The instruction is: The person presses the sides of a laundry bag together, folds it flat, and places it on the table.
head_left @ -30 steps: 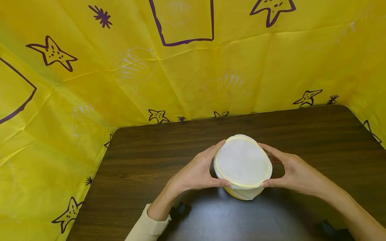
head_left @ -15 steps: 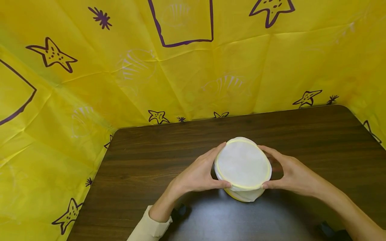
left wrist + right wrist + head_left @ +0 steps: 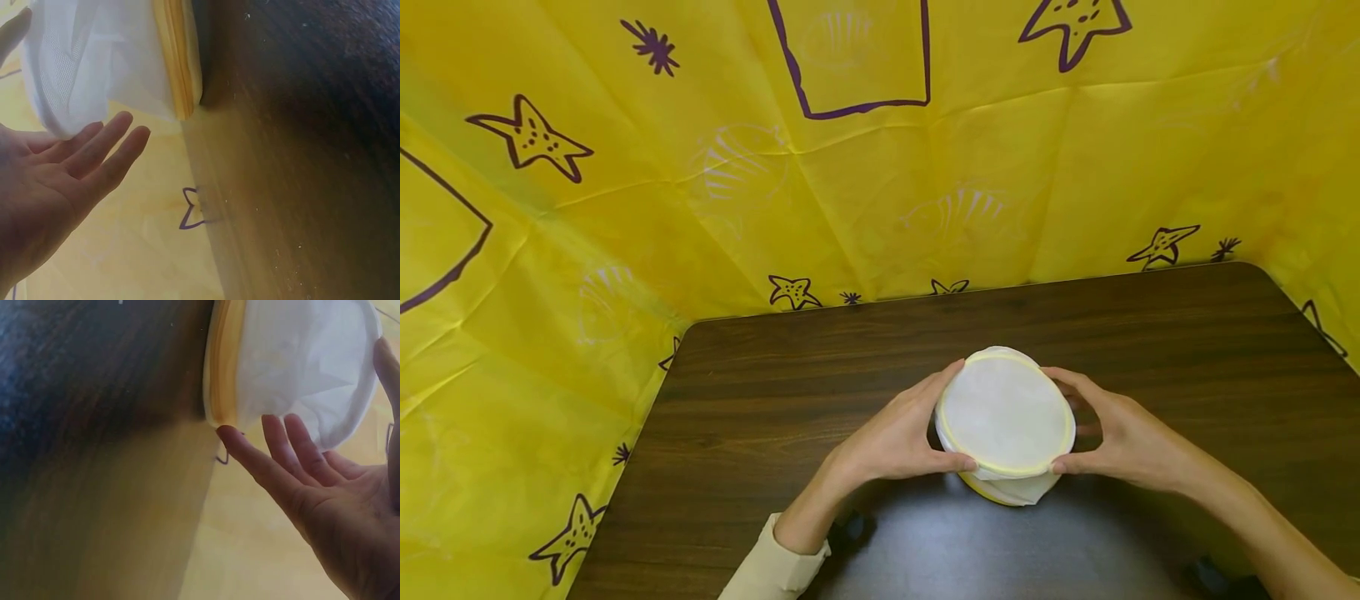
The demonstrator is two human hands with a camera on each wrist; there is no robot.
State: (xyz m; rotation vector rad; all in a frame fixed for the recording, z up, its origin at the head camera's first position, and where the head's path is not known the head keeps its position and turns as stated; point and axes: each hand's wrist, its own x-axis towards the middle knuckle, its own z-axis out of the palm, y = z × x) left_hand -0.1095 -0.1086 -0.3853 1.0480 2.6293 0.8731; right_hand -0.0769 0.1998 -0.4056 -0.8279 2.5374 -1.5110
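Note:
A round white mesh basket (image 3: 1003,412) with yellow rings stands squashed low on the dark wooden table (image 3: 760,392). My left hand (image 3: 895,433) cups its left side, thumb on the near rim and forefinger on the far rim. My right hand (image 3: 1120,437) mirrors it on the right side. In the left wrist view the white mesh (image 3: 81,56) and the stacked yellow rings (image 3: 178,56) lie beside my left hand (image 3: 56,187), whose other fingers are stretched out. The right wrist view shows the basket (image 3: 300,356) against my right hand (image 3: 325,500), with a fingertip at the yellow rings.
A yellow plastic sheet (image 3: 850,167) printed with purple starfish and squares walls in the table at the back and on both sides. The table's rounded far corners sit at the left and right. Small black objects (image 3: 850,525) show under my forearms near the front edge.
The basket's top ring has sunk a little lower and both hands have gone down with it. The grip on the rim is the same.

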